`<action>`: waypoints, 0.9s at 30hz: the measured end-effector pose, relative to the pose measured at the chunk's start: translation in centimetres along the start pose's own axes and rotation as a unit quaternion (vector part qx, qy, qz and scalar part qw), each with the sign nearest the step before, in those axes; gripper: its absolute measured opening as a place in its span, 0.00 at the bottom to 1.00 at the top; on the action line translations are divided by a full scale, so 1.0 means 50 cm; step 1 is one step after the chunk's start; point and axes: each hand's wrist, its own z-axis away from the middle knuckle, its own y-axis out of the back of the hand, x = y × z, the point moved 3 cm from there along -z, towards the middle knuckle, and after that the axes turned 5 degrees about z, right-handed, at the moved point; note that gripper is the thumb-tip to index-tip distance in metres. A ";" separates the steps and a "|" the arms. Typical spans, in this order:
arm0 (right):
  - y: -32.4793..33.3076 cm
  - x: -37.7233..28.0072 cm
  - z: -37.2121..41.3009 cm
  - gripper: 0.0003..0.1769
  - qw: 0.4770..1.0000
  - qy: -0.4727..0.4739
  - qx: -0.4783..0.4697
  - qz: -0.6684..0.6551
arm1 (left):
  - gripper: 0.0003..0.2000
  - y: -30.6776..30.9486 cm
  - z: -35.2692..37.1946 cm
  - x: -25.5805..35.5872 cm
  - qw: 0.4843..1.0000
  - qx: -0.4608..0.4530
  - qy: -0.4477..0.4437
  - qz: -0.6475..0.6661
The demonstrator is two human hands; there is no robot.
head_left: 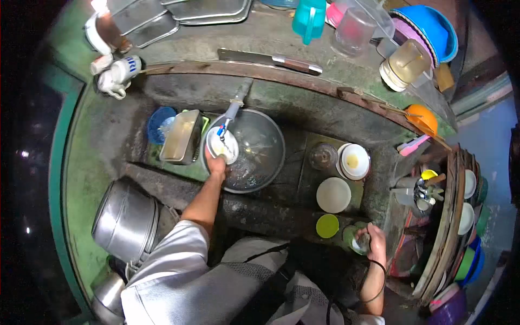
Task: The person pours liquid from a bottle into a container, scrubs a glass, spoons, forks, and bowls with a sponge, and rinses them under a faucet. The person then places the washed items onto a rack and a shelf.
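Note:
My left hand (216,166) grips the near edge of a small white bowl (229,142) under the tap (221,130). The bowl is tilted over the left side of a large grey basin (273,135) with water in it. At the right, the fingers of my right hand (375,242) are curled at a greenish round container (349,234); what they hold there is too small to make out. Close by on the left stands a yellow-green cup (327,226). Beyond it are a pale round bowl (333,195) and stacked white dishes (356,161).
Left of the basin sit a rectangular metal tin (181,136) and a blue bowl (157,123). A big metal pot (125,219) stands at my left. A long knife (292,64) lies on the ledge. A wooden rack (445,227) with dishes borders the right side.

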 end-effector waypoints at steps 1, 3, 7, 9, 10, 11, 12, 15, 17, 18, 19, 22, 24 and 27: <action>0.023 0.020 0.029 0.19 1.000 -0.005 0.027 -0.015 | 0.40 -0.016 0.000 0.009 0.999 0.022 -0.023 0.014; 0.050 0.052 0.090 0.19 0.995 -0.011 0.070 -0.071 | 0.38 -0.005 -0.039 -0.041 0.998 -0.014 -0.056 -0.013; 0.064 0.071 0.161 0.19 0.989 -0.020 0.117 -0.090 | 0.30 -0.023 -0.001 -0.025 0.975 0.029 0.204 0.086; 0.050 0.060 0.181 0.16 0.981 0.023 0.123 -0.148 | 0.27 -0.005 0.004 -0.054 0.961 -0.026 0.231 0.151; 0.040 0.050 0.190 0.16 0.975 -0.003 0.143 -0.167 | 0.25 -0.002 0.004 -0.061 0.940 -0.075 0.256 0.213; 0.036 0.052 0.186 0.16 0.975 0.010 0.132 -0.179 | 0.25 -0.008 0.008 -0.049 0.942 -0.136 0.241 0.188; 0.034 0.053 0.184 0.17 0.974 0.022 0.123 -0.191 | 0.25 -0.009 0.006 -0.035 0.941 -0.146 0.244 0.183; 0.033 0.025 0.171 0.17 0.964 0.064 0.072 -0.248 | 0.27 -0.056 0.013 -0.007 0.944 -0.159 0.268 0.111; 0.057 0.032 0.159 0.17 0.935 0.026 0.090 -0.343 | 0.30 -0.087 0.022 0.026 0.927 -0.231 0.290 0.056; 0.070 0.030 0.159 0.17 0.925 0.034 0.062 -0.374 | 0.31 -0.116 0.037 0.059 0.911 -0.292 0.290 -0.013; 0.079 0.030 0.160 0.15 0.919 0.028 0.080 -0.386 | 0.31 -0.163 0.092 0.098 0.903 -0.310 0.296 -0.020; 0.122 0.084 0.108 0.09 0.942 0.049 0.079 -0.324 | 0.38 -0.260 0.180 0.131 0.924 -0.310 -0.129 -0.182; 0.112 0.085 0.052 0.12 0.990 0.005 0.135 -0.042 | 0.39 -0.308 0.251 0.198 0.847 -0.322 -0.277 -0.320; 0.114 0.225 -0.125 0.15 0.925 0.158 0.120 0.325 | 0.39 -0.359 0.337 0.239 0.774 -0.344 -0.397 -0.354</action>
